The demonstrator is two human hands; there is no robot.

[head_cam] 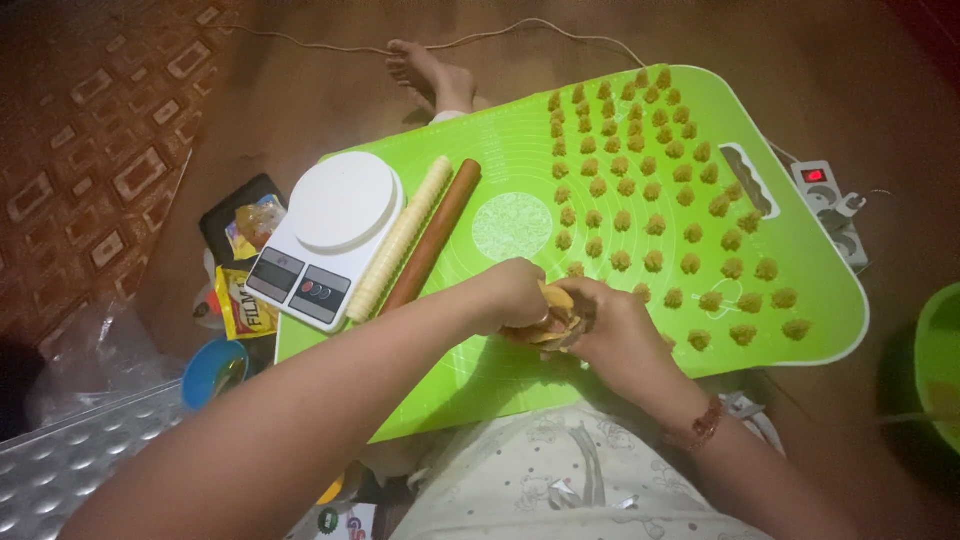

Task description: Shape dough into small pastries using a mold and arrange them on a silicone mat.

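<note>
My left hand (512,293) and my right hand (612,335) meet over the near middle of a bright green mat (500,150). Between them they pinch a lump of yellow-brown dough (556,312); both hands grip it. Rows of several small brown dough balls (650,180) cover the right half of the mat. A flat pale disc of dough (511,226) lies just beyond my hands.
A white kitchen scale (325,235) sits on the mat's left, with a ridged pale roller (400,238) and a brown wooden rolling pin (430,236) beside it. Packets (240,300) and a blue cup (212,372) lie left. A power strip (830,205) sits right, a green bowl (938,360) far right.
</note>
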